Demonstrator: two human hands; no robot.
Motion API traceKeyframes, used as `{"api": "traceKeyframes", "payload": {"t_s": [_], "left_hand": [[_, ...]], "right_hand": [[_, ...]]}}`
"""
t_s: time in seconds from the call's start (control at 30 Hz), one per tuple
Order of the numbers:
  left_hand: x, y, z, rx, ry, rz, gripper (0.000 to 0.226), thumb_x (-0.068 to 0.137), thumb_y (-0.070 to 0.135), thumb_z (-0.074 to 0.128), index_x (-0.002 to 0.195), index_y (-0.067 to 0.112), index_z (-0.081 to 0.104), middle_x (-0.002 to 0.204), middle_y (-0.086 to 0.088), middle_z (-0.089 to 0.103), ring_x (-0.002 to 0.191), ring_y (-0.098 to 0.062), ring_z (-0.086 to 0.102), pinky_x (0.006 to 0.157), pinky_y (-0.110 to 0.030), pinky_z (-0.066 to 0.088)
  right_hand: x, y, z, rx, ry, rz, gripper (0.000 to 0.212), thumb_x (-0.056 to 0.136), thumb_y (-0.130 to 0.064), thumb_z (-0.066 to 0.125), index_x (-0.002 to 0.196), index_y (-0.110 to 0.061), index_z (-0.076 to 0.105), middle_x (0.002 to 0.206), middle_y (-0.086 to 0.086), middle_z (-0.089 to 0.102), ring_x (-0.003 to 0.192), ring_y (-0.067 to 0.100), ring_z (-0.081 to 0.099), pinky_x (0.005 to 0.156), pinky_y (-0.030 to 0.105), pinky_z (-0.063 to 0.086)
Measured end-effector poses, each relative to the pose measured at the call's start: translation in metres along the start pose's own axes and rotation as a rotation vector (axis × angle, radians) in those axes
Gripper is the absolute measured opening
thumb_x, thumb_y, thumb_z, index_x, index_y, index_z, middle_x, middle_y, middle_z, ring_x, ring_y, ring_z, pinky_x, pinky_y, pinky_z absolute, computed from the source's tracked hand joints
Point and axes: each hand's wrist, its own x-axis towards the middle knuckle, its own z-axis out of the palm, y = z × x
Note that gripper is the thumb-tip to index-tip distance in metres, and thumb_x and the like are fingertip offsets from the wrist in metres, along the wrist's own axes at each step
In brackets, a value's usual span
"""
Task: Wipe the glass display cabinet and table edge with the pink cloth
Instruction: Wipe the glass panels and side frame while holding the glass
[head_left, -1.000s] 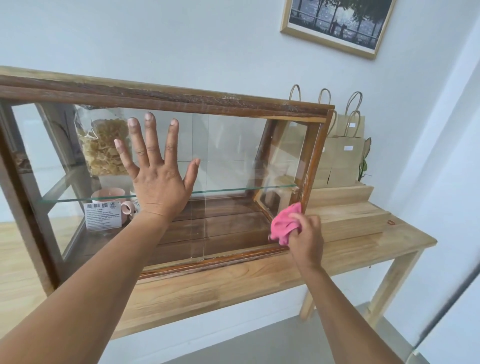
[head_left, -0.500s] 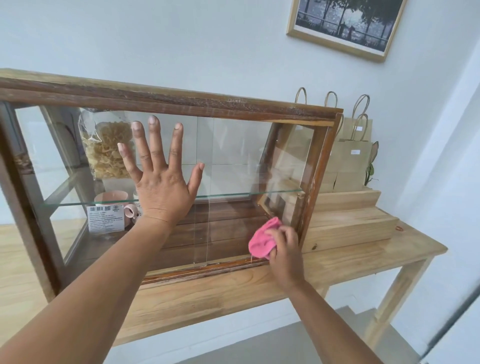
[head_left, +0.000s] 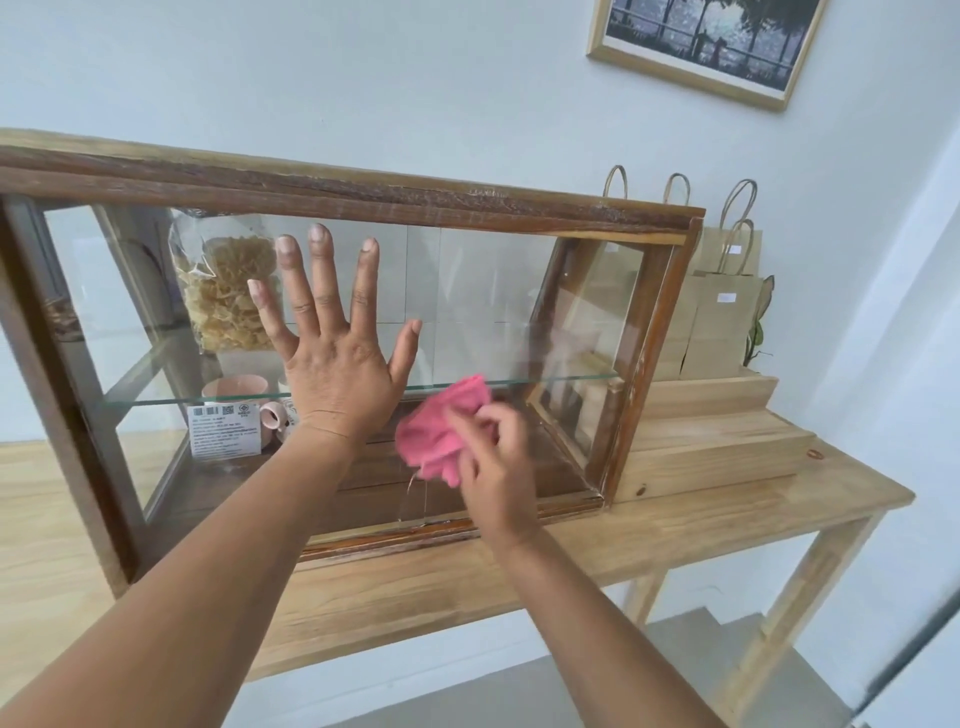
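A glass display cabinet (head_left: 395, 200) with a dark wooden frame stands on a light wooden table (head_left: 701, 525). My left hand (head_left: 337, 358) lies flat on the front glass pane, fingers spread wide. My right hand (head_left: 493, 462) grips a crumpled pink cloth (head_left: 441, 426) and presses it against the lower middle of the front glass, just right of my left hand. The cloth is slightly blurred. The table's front edge (head_left: 467, 618) runs below both forearms.
Inside the cabinet are a bag of pale chips (head_left: 228, 291), a pink cup (head_left: 234, 389) and a printed label card (head_left: 223, 431). Stepped wooden risers (head_left: 711, 441) with brown paper bags (head_left: 722, 322) stand right of the cabinet. A framed picture (head_left: 706, 47) hangs above.
My right hand has swept the pink cloth leftward and upward across the glass, from the lower right corner toward the middle. My left hand has stayed flat on the pane.
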Motion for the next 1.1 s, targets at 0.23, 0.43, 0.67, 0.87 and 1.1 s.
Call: {"api": "traceKeyframes", "payload": {"t_s": [0.23, 0.43, 0.67, 0.87, 1.1], "left_hand": [[-0.001, -0.003, -0.003, 0.026, -0.006, 0.015, 0.075, 0.102, 0.062, 0.036, 0.163, 0.023, 0.017, 0.167, -0.022, 0.015, 0.152, -0.042, 0.004, 0.121, -0.058, -0.010], [0.000, -0.002, -0.002, 0.031, -0.013, 0.008, 0.075, 0.102, 0.062, 0.035, 0.164, 0.023, 0.016, 0.167, -0.022, 0.015, 0.152, -0.042, 0.005, 0.120, -0.062, -0.001], [0.000, -0.002, -0.005, 0.008, -0.022, 0.011, 0.075, 0.103, 0.062, 0.036, 0.163, 0.023, 0.017, 0.167, -0.022, 0.016, 0.152, -0.043, 0.005, 0.119, -0.066, 0.004], [-0.001, -0.006, -0.005, 0.041, -0.027, 0.032, 0.075, 0.103, 0.063, 0.033, 0.164, 0.024, 0.014, 0.168, -0.021, 0.012, 0.152, -0.041, 0.002, 0.120, -0.056, -0.011], [-0.002, -0.003, -0.002, 0.029, -0.021, 0.023, 0.075, 0.103, 0.060, 0.032, 0.164, 0.023, 0.012, 0.167, -0.023, 0.011, 0.152, -0.043, 0.002, 0.120, -0.061, -0.009]], "right_hand": [[-0.036, 0.054, -0.033, -0.010, -0.134, -0.066, 0.033, 0.084, -0.004, 0.058, 0.109, -0.018, 0.073, 0.108, 0.004, 0.050, 0.095, 0.018, 0.057, 0.074, 0.014, 0.055], [0.061, 0.040, -0.046, 0.099, 0.341, 0.288, 0.045, 0.082, 0.014, 0.063, 0.116, -0.013, 0.070, 0.114, -0.001, 0.044, 0.102, 0.012, 0.052, 0.083, 0.016, 0.052], [-0.030, -0.008, 0.011, 0.101, -0.234, -0.265, 0.022, 0.098, -0.038, 0.058, 0.117, -0.028, 0.061, 0.118, -0.003, 0.046, 0.109, 0.014, 0.055, 0.070, 0.027, 0.061], [-0.055, 0.074, -0.029, -0.032, -0.075, 0.165, 0.033, 0.080, 0.004, 0.060, 0.103, -0.017, 0.072, 0.111, 0.003, 0.049, 0.102, 0.020, 0.053, 0.086, 0.029, 0.050], [0.040, 0.058, -0.048, 0.134, 0.441, 0.575, 0.038, 0.088, 0.010, 0.059, 0.120, -0.009, 0.065, 0.115, 0.003, 0.042, 0.102, 0.024, 0.057, 0.090, 0.037, 0.055]]}}
